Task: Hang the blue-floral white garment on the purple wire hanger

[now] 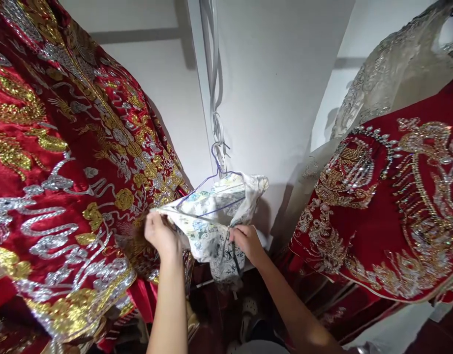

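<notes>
A pale floral garment [211,221] is draped on a blue wire hanger [211,184], which is hooked onto a white cord [216,98] against the wall. Its left edge is pinched by the left hand [160,235]; the lower folds are gripped by the right hand [247,242]. Red embroidered robes [64,162] are hung close alongside (beadwork included), so the thin fabric could be snagged, or the hanger pulled off its hook by a hard tug.
</notes>
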